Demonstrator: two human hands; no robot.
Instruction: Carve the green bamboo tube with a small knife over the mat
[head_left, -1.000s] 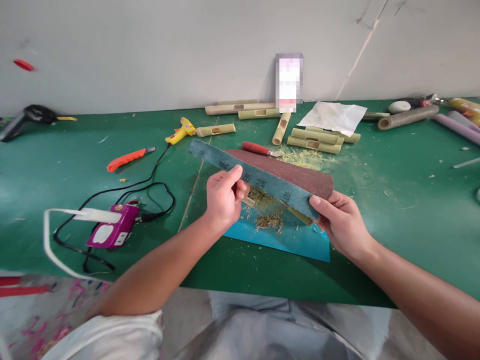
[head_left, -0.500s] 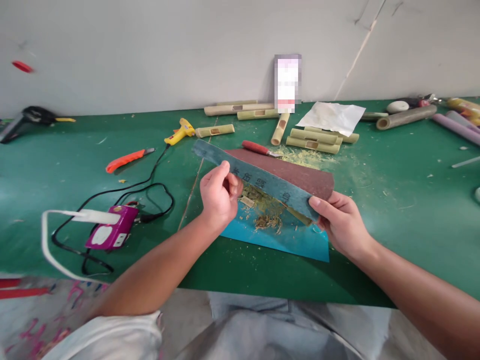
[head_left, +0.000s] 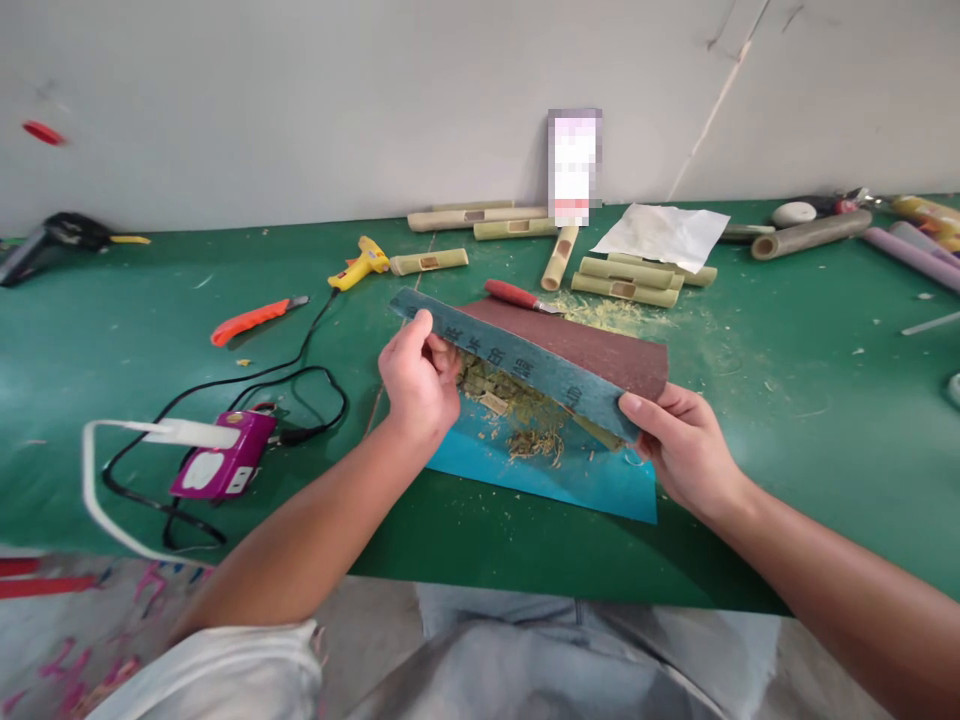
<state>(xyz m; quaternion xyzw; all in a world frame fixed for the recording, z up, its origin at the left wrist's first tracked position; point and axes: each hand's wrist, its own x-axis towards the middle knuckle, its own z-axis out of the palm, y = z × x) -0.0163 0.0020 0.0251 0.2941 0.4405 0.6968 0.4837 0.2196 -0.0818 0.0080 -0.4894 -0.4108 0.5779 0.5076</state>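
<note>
Between my hands is a sheet of sandpaper (head_left: pixel 592 345), its reddish-brown grit side showing, with a blue-green printed strip folded over along the near edge. My left hand (head_left: pixel 421 385) pinches that strip near its left end, thumb on top and fingers curled under. At the right end my right hand (head_left: pixel 682 440) grips the sheet, thumb over the fold. Beneath it lies a blue sheet (head_left: pixel 600 492) strewn with bamboo shavings (head_left: pixel 536 443) and scraps. A red-handled carving tool (head_left: pixel 517 294) rests just beyond the sandpaper's far edge.
Several notched bamboo tubes (head_left: pixel 626 289) lie at the back, some under white paper (head_left: pixel 664 235). A yellow glue gun (head_left: pixel 362 262), an orange utility knife (head_left: pixel 251 321) and a purple power strip (head_left: pixel 229 455) with looping cables occupy the left. A phone (head_left: pixel 575 165) leans on the wall.
My left hand has slid a little to the left along the sandpaper's folded strip, uncovering more printing. My right hand keeps its grip in nearly the same place.
</note>
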